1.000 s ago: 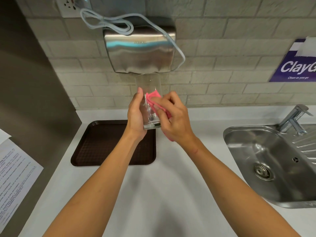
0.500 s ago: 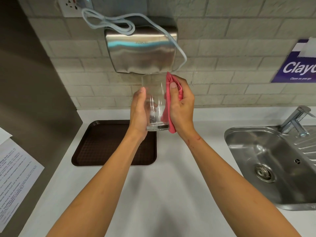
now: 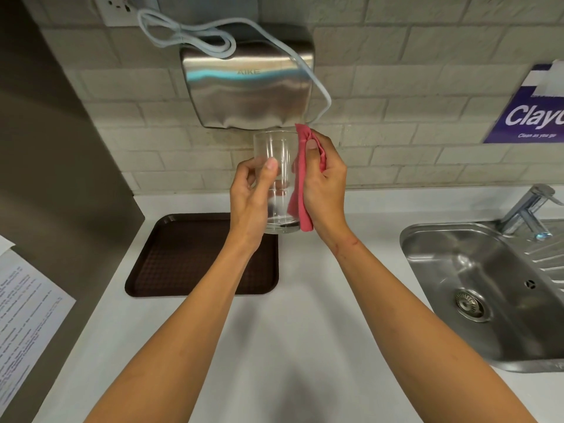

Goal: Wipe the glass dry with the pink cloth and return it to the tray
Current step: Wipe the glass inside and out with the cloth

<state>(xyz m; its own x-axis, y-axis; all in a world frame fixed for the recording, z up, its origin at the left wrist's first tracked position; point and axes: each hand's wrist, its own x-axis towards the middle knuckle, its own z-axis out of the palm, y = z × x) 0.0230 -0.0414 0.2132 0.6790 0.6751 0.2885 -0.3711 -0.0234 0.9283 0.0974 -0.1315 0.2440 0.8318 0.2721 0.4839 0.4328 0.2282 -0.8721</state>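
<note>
White bench under a pale brick wall, with a steel dryer fixed to the bricks and a looped grey cord draped over its top from a socket. Brown tray flat on the bench at the left, nothing on it. Steel sink sunk into the bench at the right, tap behind it. Purple sign on the wall at far right; printed sheet at the left edge.

Glass held upright in the air, above the tray's far right corner and just below the dryer, mouth up, thick base down. Left hand wrapped around the glass from the left, thumb across the near side: grip closed on the glass. Right hand at the glass's right side, pink cloth pinched under the thumb and pressed flat against the wall of the glass; grip narrow, holding the cloth. Cloth folded, its top corner above the rim, its lower end hanging to the level of the base. Both forearms bare, reaching in from below.
</note>
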